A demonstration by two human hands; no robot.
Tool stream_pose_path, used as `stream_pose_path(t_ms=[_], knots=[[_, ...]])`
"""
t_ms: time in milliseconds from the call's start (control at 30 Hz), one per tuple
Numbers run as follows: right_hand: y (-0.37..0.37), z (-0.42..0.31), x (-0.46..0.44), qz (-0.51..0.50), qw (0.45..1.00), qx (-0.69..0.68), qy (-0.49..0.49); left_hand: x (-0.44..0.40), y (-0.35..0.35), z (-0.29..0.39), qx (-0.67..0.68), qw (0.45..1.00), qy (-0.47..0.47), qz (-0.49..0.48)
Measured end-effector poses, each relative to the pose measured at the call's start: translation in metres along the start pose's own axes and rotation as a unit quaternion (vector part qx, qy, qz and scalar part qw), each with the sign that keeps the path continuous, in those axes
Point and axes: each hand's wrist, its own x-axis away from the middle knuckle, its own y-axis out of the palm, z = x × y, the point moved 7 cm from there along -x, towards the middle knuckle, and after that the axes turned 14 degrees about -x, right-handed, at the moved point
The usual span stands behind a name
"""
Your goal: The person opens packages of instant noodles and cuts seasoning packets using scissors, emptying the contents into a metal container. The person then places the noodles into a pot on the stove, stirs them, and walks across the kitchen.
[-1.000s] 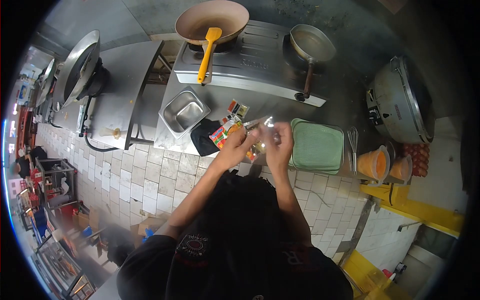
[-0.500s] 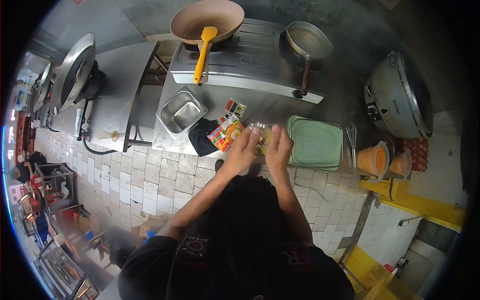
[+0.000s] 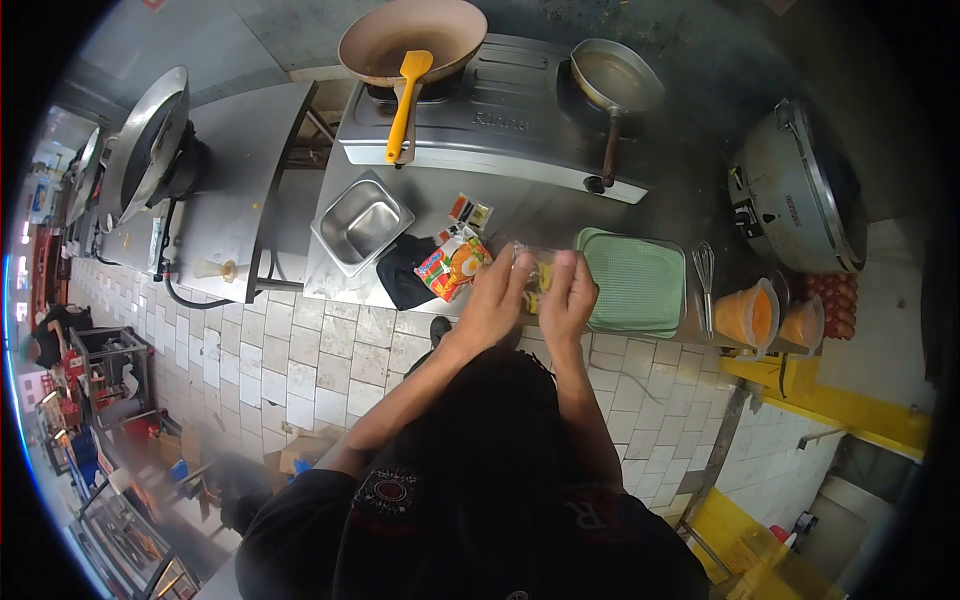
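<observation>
Between my two hands I hold a small clear plastic packet point(image 3: 541, 272) with yellow-green pieces inside. My left hand point(image 3: 492, 305) is closed on its left side, thumb on top. My right hand point(image 3: 567, 300) grips the right side the same way. Just left of my left hand lies a red and green instant noodle packet point(image 3: 450, 268). Behind that are small seasoning sachets point(image 3: 470, 212). To the right of my right hand sits a green plastic tray point(image 3: 632, 285) with a ribbed bottom.
A steel pan point(image 3: 362, 225) and a black cloth point(image 3: 405, 275) lie to the left. The gas stove point(image 3: 500, 120) bears a wok point(image 3: 380, 30) with a yellow spatula point(image 3: 403, 110), and a saucepan point(image 3: 618, 80). Rightward are a whisk point(image 3: 704, 280), orange-filled tubs point(image 3: 745, 318), eggs point(image 3: 832, 305) and a rice cooker point(image 3: 795, 200).
Both hands have shifted slightly to the right with the packet, and more of its contents shows between them. The things on the counter have stayed in place.
</observation>
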Motion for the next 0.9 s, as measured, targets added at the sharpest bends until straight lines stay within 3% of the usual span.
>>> stream_pose_path(t_ms=[67, 167, 267, 367, 667, 700, 767, 867, 900], knots=[[-0.001, -0.001, 0.000, 0.006, 1.000, -0.003, -0.014, 0.000, -0.001, 0.002, 0.004, 0.998, 0.038, 0.046], [-0.003, 0.000, -0.001, -0.006, 1.000, -0.006, -0.013, 0.002, -0.001, -0.002, 0.008, 0.998, 0.019, 0.061], [-0.001, 0.010, -0.003, -0.064, 0.996, -0.030, 0.049, 0.000, 0.003, -0.013, 0.015, 0.998, 0.005, 0.067], [0.003, -0.004, -0.005, -0.062, 0.998, 0.024, -0.002, 0.000, 0.000, -0.009, -0.020, 0.995, 0.036, 0.091], [0.001, 0.001, -0.009, -0.072, 0.995, 0.066, 0.017, -0.002, 0.002, -0.004, 0.026, 0.995, 0.050, 0.077], [-0.011, 0.006, -0.010, -0.009, 0.999, -0.013, 0.043, -0.002, 0.002, -0.006, 0.027, 0.995, 0.050, 0.080], [-0.035, 0.020, -0.018, 0.043, 0.992, -0.091, 0.071, 0.000, 0.009, -0.012, 0.328, 0.941, 0.071, 0.033], [-0.084, 0.065, -0.039, -0.013, 0.911, -0.347, 0.222, -0.004, 0.004, -0.042, 0.293, 0.955, 0.041, 0.014], [-0.071, 0.020, -0.050, -0.112, 0.982, -0.068, 0.135, -0.001, 0.002, -0.048, 0.296, 0.954, 0.041, 0.017]])
